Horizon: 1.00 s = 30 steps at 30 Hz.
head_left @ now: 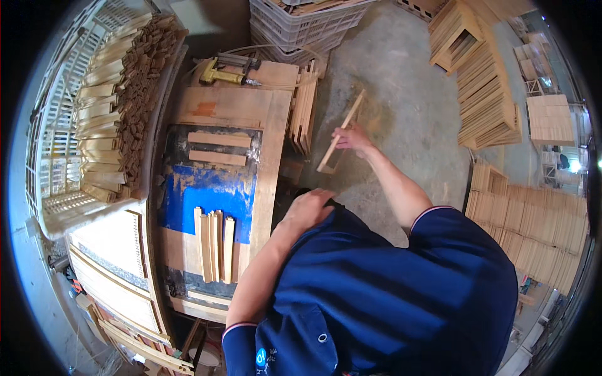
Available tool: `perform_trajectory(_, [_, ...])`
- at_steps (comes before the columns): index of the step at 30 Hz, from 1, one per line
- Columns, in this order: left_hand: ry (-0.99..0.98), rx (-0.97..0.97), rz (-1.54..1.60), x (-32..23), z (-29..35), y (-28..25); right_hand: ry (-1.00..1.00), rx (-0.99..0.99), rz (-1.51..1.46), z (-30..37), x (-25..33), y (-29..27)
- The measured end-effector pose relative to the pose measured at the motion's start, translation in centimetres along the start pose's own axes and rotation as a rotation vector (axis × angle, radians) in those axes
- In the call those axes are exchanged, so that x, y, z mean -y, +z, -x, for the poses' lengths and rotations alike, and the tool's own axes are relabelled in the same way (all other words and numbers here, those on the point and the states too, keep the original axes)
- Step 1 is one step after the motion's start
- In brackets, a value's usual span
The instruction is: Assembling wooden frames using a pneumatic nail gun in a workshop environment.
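Out over the floor, my right hand (353, 138) is closed round a slim wooden strip (347, 121), which slants from upper right to lower left. A second short edge shows at its lower end, so I cannot tell whether it is one strip or part of a frame. My left hand (307, 210) lies against my dark blue clothing, beside the bench edge, fingers loosely extended and holding nothing visible. On the workbench (266, 169), several upright-laid wooden strips (215, 244) stand grouped on the blue patch, and two flat wood pieces (219, 139) lie farther back.
A yellow nail gun (222, 75) with a hose lies at the bench's far end. A white crate (59, 156) full of wooden sticks stands at left. Grey crates (307, 28) are stacked behind. Wooden frames (489, 94) and panel stacks (527, 219) line the right side.
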<state>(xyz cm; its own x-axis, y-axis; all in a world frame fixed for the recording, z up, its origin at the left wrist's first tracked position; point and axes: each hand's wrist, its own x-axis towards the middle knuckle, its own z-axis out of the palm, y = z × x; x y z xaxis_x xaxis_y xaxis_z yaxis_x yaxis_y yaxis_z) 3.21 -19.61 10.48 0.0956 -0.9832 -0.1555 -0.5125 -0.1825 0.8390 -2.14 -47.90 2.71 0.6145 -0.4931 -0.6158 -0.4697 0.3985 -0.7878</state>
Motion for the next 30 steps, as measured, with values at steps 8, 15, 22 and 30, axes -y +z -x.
perform_trajectory(8, [-0.598,-0.427,0.288,5.6,11.9,-0.2,0.050,-0.040,0.070,-16.0,-1.5,-3.4])
perform_trajectory(15, [-0.940,-0.518,0.510,4.4,16.2,2.8,0.132,-0.055,0.165,-22.9,-1.8,0.5])
perform_trajectory(22, [-0.993,-0.598,0.577,4.6,15.4,3.7,0.193,-0.101,0.173,-22.2,-3.1,1.7])
perform_trajectory(30, [-1.016,-0.617,0.573,5.2,14.8,2.6,0.221,-0.089,0.142,-21.4,-3.4,1.4])
